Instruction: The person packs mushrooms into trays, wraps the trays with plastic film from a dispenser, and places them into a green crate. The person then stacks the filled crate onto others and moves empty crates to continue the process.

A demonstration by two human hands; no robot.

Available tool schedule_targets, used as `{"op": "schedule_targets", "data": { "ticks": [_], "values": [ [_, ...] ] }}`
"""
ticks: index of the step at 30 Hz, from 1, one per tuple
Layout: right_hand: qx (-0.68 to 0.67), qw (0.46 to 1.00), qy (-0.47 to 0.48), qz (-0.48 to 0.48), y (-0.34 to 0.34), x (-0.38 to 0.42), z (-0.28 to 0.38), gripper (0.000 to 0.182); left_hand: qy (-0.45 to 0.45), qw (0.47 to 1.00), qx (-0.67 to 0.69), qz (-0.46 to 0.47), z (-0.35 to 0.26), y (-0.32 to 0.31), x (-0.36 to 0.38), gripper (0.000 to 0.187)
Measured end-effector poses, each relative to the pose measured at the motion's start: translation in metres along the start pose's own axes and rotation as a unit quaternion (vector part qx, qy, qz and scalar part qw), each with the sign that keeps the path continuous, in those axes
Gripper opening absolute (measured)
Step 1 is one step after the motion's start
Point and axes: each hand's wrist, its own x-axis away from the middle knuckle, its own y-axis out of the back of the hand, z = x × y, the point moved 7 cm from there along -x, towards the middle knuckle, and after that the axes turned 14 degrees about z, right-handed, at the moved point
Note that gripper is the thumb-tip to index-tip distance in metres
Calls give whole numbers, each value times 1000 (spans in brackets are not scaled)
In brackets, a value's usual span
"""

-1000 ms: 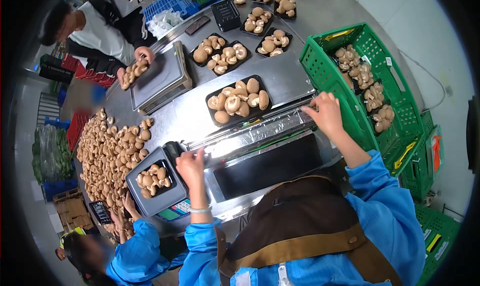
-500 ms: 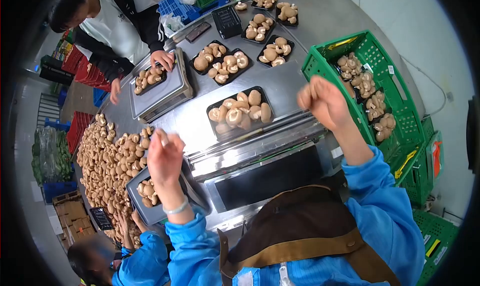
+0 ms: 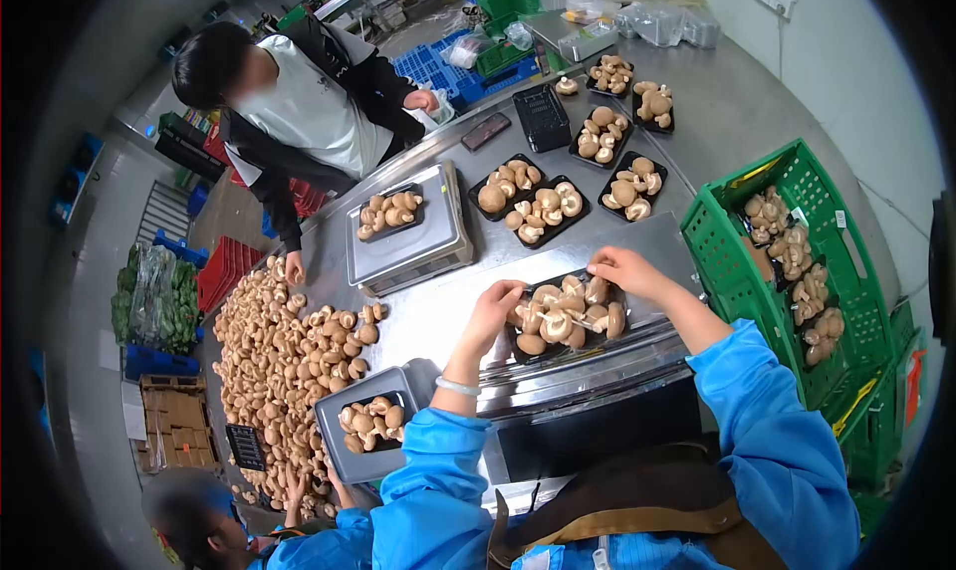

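A black tray of shiitake mushrooms (image 3: pixel 556 321) lies in front of me at the metal edge of the wrapping station (image 3: pixel 637 366). My left hand (image 3: pixel 488 319) has its fingers closed at the tray's left far side. At the right far corner, my right hand (image 3: pixel 629 271) pinches the rim with thumb and fingers. White glints cross the mushrooms, perhaps from clear film; I cannot make out its edges. Just beyond stand two more filled trays, one of them a tray of mushrooms (image 3: pixel 543 212).
On the left is a large heap of loose mushrooms (image 3: pixel 289 371). Two scales, a far scale (image 3: pixel 403 231) and a near scale (image 3: pixel 344 441), carry filled trays. A green crate (image 3: pixel 727 236) holds packed trays at right. One co-worker (image 3: pixel 319 112) stands opposite, another (image 3: pixel 199 520) lower left.
Both my hands have come down from the air onto the tray and taken hold of its sides. The opposite co-worker's hands have left the scale, one now at the mushroom heap. My view has shifted.
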Motion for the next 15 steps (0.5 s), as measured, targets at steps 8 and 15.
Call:
{"op": "schedule_targets", "data": {
  "ticks": [8,15],
  "values": [
    [81,986,137,-50,-20,61,4,37,-76,982,-145,-91,4,-23,57,47],
    [-26,997,73,-5,-11,140,96,44,-14,991,114,-71,-42,-69,156,36]
  ]
}}
